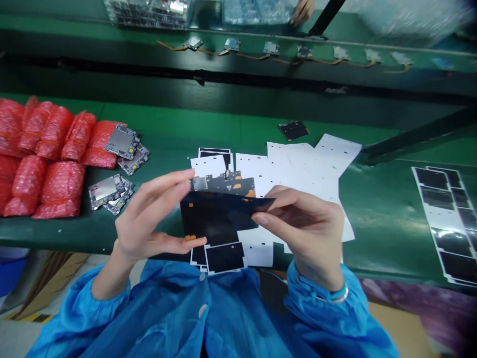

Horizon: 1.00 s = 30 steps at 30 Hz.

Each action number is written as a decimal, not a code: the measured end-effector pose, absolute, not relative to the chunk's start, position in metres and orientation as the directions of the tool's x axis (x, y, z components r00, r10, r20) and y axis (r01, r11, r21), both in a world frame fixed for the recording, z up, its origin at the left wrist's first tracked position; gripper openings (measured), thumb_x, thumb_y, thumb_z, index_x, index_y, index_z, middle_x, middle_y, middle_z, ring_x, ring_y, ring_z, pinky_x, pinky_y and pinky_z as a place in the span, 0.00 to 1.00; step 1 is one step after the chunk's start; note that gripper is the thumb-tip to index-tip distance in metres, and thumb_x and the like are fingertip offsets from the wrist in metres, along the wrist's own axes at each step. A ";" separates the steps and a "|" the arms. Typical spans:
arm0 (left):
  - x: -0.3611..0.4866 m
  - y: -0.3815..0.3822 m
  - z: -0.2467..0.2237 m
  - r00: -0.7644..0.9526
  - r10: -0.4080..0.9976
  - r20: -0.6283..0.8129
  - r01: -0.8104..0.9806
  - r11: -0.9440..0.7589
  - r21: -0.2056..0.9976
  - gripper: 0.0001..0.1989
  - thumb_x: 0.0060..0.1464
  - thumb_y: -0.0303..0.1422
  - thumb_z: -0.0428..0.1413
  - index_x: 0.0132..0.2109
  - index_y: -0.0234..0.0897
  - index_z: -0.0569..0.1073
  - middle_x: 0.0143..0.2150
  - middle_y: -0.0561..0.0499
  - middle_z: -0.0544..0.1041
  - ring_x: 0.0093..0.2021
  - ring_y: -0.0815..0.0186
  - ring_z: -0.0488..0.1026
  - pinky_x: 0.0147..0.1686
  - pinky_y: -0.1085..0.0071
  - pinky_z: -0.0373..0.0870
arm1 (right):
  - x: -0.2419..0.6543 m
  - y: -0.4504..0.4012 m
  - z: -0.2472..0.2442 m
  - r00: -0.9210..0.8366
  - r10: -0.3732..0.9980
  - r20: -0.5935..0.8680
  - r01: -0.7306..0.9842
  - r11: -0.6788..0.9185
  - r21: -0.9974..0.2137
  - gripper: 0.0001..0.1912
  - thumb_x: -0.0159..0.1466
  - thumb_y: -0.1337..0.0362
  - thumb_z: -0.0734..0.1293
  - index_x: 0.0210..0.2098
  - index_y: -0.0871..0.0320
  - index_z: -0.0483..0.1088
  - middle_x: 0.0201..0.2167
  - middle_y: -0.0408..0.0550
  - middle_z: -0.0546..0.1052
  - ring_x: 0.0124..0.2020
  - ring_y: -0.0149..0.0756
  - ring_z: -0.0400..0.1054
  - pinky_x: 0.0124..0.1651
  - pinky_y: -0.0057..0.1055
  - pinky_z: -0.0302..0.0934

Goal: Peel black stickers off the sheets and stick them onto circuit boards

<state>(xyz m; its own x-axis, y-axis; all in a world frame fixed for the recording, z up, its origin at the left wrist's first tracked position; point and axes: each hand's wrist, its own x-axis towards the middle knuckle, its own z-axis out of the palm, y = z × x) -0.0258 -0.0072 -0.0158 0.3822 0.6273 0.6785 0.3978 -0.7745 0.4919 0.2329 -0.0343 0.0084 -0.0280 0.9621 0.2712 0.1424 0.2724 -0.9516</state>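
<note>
My left hand [149, 219] is at the left side of a circuit board [231, 184], its thumb and fingers spread apart around the board's edge. Over the near part of the board lies a black sheet [212, 216] with small orange patches. The thumb and fingers of my right hand [305, 223] pinch the sheet's right corner, which is lifted. Beneath both hands are white sheets [257, 253] and black rectangular stickers with white borders [225, 257]. How firmly the left fingers touch the board is hard to tell.
Red bubble-wrapped bundles [61, 184] and stacked circuit boards [108, 191] lie at the left. A black-covered board [294, 130] sits behind the white sheets. Sticker strips [447, 219] are at the right. Small boards with orange cables [271, 48] line a raised ledge; another person's hand [302, 11] is beyond.
</note>
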 end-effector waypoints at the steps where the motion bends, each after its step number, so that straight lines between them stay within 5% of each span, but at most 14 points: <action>1: -0.025 -0.006 -0.013 0.414 0.601 0.683 0.398 -0.795 0.458 0.41 0.53 0.42 0.68 0.70 0.56 0.61 0.69 0.53 0.67 0.61 0.54 0.75 0.56 0.60 0.82 | 0.232 -0.035 0.009 -0.036 0.954 0.296 0.187 0.298 -0.936 0.07 0.60 0.68 0.76 0.30 0.52 0.75 0.25 0.40 0.76 0.24 0.30 0.69 0.23 0.29 0.66; 6: -0.020 0.000 -0.003 0.586 0.549 0.596 0.423 -0.835 0.353 0.20 0.55 0.34 0.67 0.55 0.51 0.78 0.64 0.48 0.70 0.59 0.53 0.76 0.53 0.59 0.83 | 0.234 -0.034 0.005 -0.163 0.868 0.469 0.653 0.451 -0.608 0.08 0.70 0.63 0.67 0.34 0.52 0.76 0.28 0.43 0.80 0.27 0.32 0.72 0.26 0.30 0.63; 9: -0.016 0.019 -0.012 0.682 0.511 0.523 0.350 -0.856 0.381 0.16 0.56 0.35 0.65 0.52 0.48 0.80 0.62 0.45 0.72 0.60 0.55 0.75 0.54 0.60 0.83 | 0.246 -0.029 -0.010 -0.158 0.887 0.434 0.865 0.337 -0.373 0.20 0.75 0.58 0.58 0.31 0.55 0.73 0.20 0.44 0.76 0.18 0.29 0.64 0.20 0.30 0.51; 12: -0.005 0.066 -0.032 0.680 0.532 0.505 0.333 -0.837 0.434 0.14 0.58 0.38 0.64 0.52 0.49 0.79 0.64 0.47 0.70 0.62 0.56 0.73 0.59 0.55 0.78 | 0.263 -0.022 -0.029 -0.061 0.926 0.373 0.939 0.181 -0.293 0.24 0.76 0.55 0.55 0.27 0.57 0.71 0.16 0.44 0.72 0.13 0.27 0.57 0.19 0.30 0.43; 16: 0.013 0.144 -0.060 0.510 0.795 0.329 0.573 -0.599 0.559 0.28 0.55 0.45 0.65 0.60 0.42 0.74 0.73 0.41 0.56 0.73 0.43 0.56 0.69 0.41 0.61 | 0.267 -0.016 -0.056 -0.076 0.958 0.276 0.890 0.190 -0.415 0.20 0.74 0.54 0.58 0.34 0.57 0.74 0.26 0.49 0.79 0.22 0.34 0.70 0.24 0.31 0.55; 19: 0.016 0.158 -0.071 0.429 0.896 0.117 0.722 -0.418 0.552 0.33 0.56 0.47 0.64 0.63 0.36 0.69 0.75 0.34 0.49 0.73 0.36 0.54 0.67 0.37 0.60 | 0.253 -0.013 -0.079 -0.142 0.979 0.144 0.816 0.198 -0.543 0.14 0.69 0.52 0.67 0.42 0.57 0.74 0.35 0.54 0.80 0.31 0.40 0.75 0.31 0.34 0.65; 23: -0.002 0.109 -0.070 0.403 0.909 0.104 0.756 -0.395 0.523 0.21 0.64 0.45 0.54 0.56 0.37 0.73 0.58 0.40 0.67 0.59 0.51 0.71 0.60 0.50 0.71 | 0.241 -0.007 -0.106 -0.130 0.991 0.026 0.779 0.118 -0.616 0.19 0.56 0.52 0.78 0.37 0.56 0.70 0.34 0.51 0.77 0.29 0.39 0.71 0.29 0.34 0.64; 30: -0.031 0.025 -0.075 0.287 0.958 0.029 0.703 -0.231 0.673 0.16 0.63 0.45 0.53 0.46 0.39 0.76 0.44 0.48 0.70 0.40 0.63 0.74 0.44 0.64 0.76 | 0.251 0.006 -0.107 -0.134 0.985 -0.112 0.639 0.000 -0.770 0.25 0.55 0.53 0.78 0.23 0.53 0.58 0.19 0.37 0.67 0.21 0.31 0.63 0.25 0.29 0.57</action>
<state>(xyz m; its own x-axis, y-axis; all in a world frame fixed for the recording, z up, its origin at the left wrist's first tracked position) -0.0312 0.0246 -0.0746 0.2868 0.9576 0.0287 0.7031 -0.2307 0.6726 0.2514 0.0057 -0.1066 -0.1342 0.9846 -0.1117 0.6386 -0.0003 -0.7695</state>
